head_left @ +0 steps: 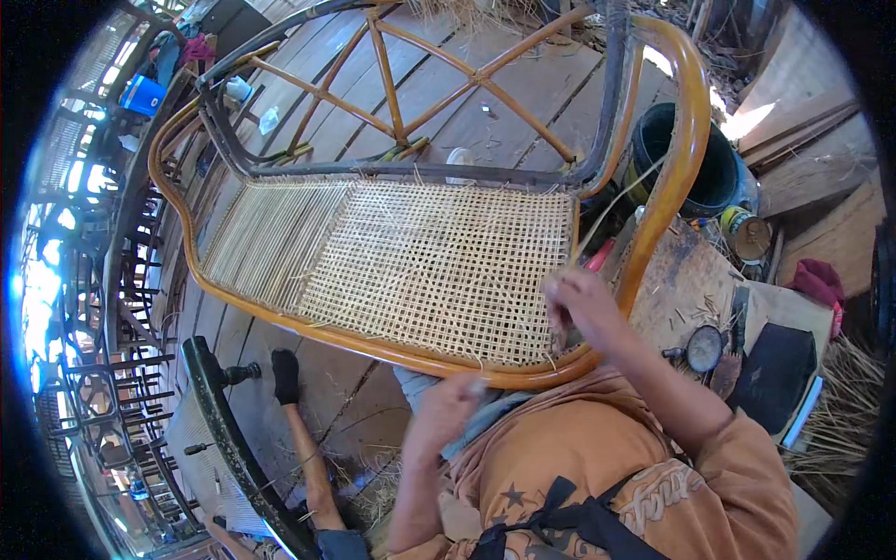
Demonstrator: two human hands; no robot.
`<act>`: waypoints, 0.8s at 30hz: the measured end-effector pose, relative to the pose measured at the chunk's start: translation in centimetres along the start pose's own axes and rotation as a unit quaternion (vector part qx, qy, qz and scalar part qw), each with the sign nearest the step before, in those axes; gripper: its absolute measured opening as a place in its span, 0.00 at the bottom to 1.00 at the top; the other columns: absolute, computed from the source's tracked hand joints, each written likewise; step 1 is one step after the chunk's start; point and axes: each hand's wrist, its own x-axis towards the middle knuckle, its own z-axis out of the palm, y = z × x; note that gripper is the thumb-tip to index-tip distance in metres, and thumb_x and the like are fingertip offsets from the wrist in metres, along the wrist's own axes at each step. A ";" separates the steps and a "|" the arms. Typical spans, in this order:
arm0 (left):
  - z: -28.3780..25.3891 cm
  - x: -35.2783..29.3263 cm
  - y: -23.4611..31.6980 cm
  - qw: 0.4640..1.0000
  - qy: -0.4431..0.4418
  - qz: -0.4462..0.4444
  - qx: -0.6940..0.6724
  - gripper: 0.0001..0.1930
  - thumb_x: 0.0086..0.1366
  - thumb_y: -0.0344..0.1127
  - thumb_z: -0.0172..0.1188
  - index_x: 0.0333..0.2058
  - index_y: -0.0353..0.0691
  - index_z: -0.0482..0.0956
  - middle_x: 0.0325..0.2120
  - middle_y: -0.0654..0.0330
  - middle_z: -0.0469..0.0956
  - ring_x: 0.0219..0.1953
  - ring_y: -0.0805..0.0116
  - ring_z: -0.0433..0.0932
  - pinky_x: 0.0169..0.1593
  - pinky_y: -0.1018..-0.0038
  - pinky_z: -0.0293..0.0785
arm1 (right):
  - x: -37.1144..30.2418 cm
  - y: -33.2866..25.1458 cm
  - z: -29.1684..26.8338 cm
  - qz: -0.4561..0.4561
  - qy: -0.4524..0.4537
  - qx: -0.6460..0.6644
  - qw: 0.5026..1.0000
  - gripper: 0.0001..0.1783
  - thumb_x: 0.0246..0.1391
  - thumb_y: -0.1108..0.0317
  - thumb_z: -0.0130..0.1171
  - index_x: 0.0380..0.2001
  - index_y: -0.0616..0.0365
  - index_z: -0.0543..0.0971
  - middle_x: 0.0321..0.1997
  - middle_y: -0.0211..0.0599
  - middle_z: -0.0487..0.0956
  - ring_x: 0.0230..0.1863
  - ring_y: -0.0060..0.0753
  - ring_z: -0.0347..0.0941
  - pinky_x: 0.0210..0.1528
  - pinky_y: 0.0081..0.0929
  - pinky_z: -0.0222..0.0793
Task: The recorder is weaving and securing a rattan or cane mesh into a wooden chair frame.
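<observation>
A rattan bench frame lies across my lap, its glossy brown rail [355, 346] running along the near side. The woven cane seat [439, 261] shows open square mesh over most of its length, with only parallel strands at the left end. My right hand [583, 303] is closed at the seat's right edge, on a pale cane strand [607, 222] that rises toward the curved arm of the frame. My left hand [445, 411] is just below the near rail, fingers curled together and slightly blurred; what they hold, if anything, is hidden.
A dark bucket [719, 168] and a rusty-topped can [747, 233] stand at the far right. On the board beside me lie a round black tin [705, 349] and a black flat case [773, 378]. At lower left, another person's leg [313, 457] shows beside a black-framed piece [224, 439].
</observation>
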 end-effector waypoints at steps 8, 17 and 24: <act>-8.6 2.7 -9.8 0.982 0.169 -0.085 0.003 0.11 0.58 0.38 0.54 0.31 0.33 0.74 0.20 0.56 0.75 0.24 0.71 0.70 0.31 0.71 0.67 | 13.0 5.1 -4.2 -0.032 0.215 -0.133 0.967 0.11 0.51 0.64 0.54 0.21 0.60 0.74 0.15 0.28 0.70 0.15 0.21 0.64 0.17 0.22 0.58; -9.6 5.6 -11.9 0.979 0.161 -0.125 0.007 0.15 0.56 0.41 0.54 0.26 0.31 0.74 0.16 0.53 0.71 0.21 0.69 0.68 0.28 0.70 0.64 | 14.7 4.5 -6.8 -0.023 0.328 -0.314 0.891 0.13 0.46 0.62 0.58 0.28 0.63 0.79 0.22 0.45 0.77 0.25 0.37 0.75 0.29 0.32 0.67; -11.2 5.7 -11.3 0.960 0.252 -0.119 0.014 0.15 0.57 0.40 0.55 0.21 0.31 0.70 0.12 0.60 0.66 0.18 0.74 0.64 0.25 0.72 0.62 | 15.5 4.7 -6.9 0.054 0.346 -0.237 0.906 0.13 0.50 0.64 0.56 0.34 0.63 0.78 0.28 0.44 0.79 0.31 0.43 0.75 0.36 0.36 0.67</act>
